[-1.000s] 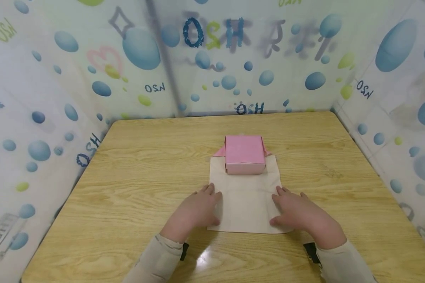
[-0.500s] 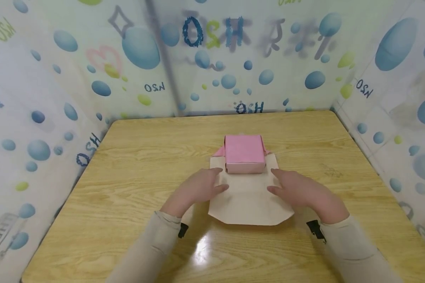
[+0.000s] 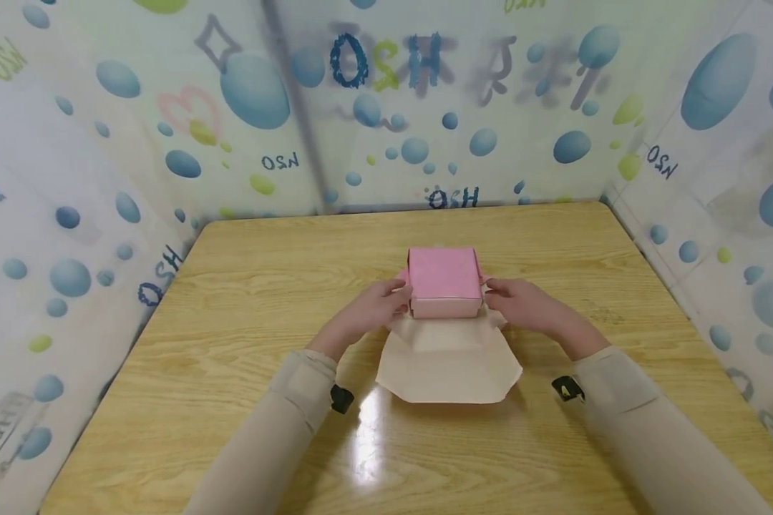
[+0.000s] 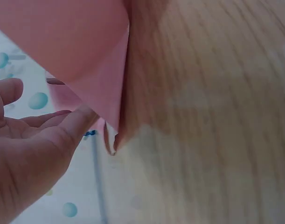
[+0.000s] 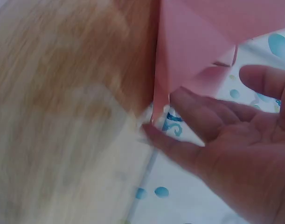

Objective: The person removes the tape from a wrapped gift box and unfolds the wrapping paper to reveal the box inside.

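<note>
A pink paper box [image 3: 444, 273] sits on the far part of a cream-faced sheet of paper [image 3: 449, 372]. The sheet's underside [image 4: 72, 37] shows pink in the left wrist view, and its side edges are bent upward. My left hand [image 3: 375, 313] is at the box's left side, fingers extended against the pink paper, thumb held apart. On the opposite side, my right hand [image 3: 522, 307] touches the raised paper flap [image 5: 189, 46] with extended fingers, its thumb also apart. Whether any fingertip touches the box itself is hard to tell.
The wooden table [image 3: 264, 286] carries the paper and box. Its back edge meets a patterned curtain wall [image 3: 386, 164] with blue and green drops, and similar walls stand at left and right. A dark wrist camera [image 3: 341, 399] hangs under the left cuff.
Both hands have moved forward from the sheet's near sides to beside the box. The paper's sides have risen, and its near edge has lifted and shifted away from me.
</note>
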`<action>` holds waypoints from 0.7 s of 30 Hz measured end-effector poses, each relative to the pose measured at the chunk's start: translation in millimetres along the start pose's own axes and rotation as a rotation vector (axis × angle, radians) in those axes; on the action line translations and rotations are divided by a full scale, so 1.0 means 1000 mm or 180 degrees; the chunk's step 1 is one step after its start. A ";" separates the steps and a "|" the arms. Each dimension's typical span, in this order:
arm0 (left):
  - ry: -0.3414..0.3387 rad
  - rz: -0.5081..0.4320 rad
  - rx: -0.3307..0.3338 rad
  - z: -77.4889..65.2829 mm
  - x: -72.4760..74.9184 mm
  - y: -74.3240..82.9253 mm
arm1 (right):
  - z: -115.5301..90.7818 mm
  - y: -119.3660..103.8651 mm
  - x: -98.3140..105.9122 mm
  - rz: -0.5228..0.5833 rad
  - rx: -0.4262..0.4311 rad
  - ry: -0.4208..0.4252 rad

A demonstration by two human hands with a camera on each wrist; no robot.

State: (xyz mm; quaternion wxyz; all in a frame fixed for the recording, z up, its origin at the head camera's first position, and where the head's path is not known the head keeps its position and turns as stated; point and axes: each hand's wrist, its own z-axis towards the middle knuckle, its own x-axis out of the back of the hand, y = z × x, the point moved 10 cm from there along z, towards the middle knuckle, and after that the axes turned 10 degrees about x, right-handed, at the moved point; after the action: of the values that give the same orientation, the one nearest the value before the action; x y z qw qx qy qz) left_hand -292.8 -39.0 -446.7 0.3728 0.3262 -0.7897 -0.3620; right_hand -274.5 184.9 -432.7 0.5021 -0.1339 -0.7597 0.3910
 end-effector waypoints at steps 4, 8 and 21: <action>-0.0243 -0.0431 -0.0006 0.003 -0.007 -0.004 | 0.003 0.000 -0.008 0.0366 -0.0018 -0.0045; -0.0376 -0.0555 -0.0028 0.002 -0.012 -0.001 | 0.004 -0.002 -0.011 0.0573 -0.0107 -0.0041; 0.0508 0.0115 -0.0359 0.001 0.016 0.027 | 0.013 -0.018 0.023 0.0212 -0.0176 0.0559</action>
State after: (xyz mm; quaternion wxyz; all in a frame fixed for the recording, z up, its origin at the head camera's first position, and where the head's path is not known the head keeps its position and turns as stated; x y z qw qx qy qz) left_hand -308.4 -37.6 -419.5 0.4587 0.3182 -0.7416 -0.3720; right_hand -293.6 180.9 -406.8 0.5496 -0.2066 -0.7184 0.3731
